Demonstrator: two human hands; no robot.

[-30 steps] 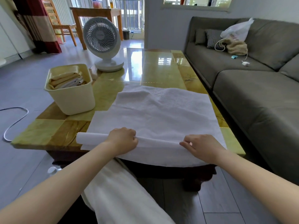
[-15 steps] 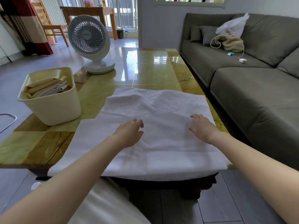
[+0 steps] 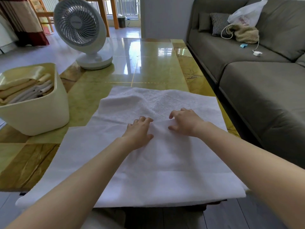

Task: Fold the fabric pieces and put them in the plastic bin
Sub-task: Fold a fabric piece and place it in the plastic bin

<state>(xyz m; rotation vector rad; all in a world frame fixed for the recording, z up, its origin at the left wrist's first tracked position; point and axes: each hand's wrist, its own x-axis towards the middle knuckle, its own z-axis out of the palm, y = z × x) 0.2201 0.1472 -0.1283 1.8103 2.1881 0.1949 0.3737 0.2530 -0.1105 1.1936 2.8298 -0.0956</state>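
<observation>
A white towel point(image 3: 148, 171) lies spread on the green marble coffee table point(image 3: 148, 66), its near edge hanging over the table's front. My left hand point(image 3: 139, 132) and my right hand point(image 3: 185, 122) both rest on the middle of the towel, close together, fingers loosely bent and pressing on the cloth. A small ridge of fabric bunches between them. The cream plastic bin point(image 3: 38, 111) stands at the table's left edge with several folded beige and white cloths point(image 3: 24, 89) inside.
A white desk fan point(image 3: 82, 32) stands on the table's far left. A grey sofa point(image 3: 264, 76) runs along the right, holding a plastic bag point(image 3: 247, 12), a woven bag and a charger. A wooden table and chair stand behind the fan.
My hands let go of the towel's near edge, moved forward over the folded cloth, then came together at its middle. The camera has moved closer and lower.
</observation>
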